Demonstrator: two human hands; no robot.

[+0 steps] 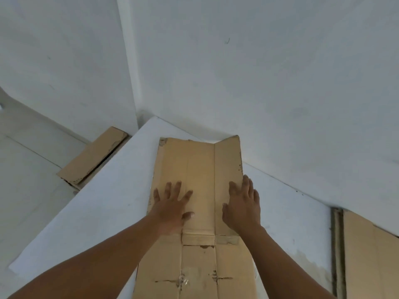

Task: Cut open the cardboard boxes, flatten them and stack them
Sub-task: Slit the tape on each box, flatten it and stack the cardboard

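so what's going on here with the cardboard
A person presses a cut-open cardboard box flat on a white table, left hand and right hand both spread open on it. Its far right panel tilts up near the wall. More flat cardboard lies on the floor to the left, and another sheet shows at the right edge.

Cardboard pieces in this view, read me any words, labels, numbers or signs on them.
No text can be read anywhere.
Table cardboard: none, only creases and torn spots.
Floor cardboard: dark marks along its edges, too blurred to read.
Right-side cardboard: none.
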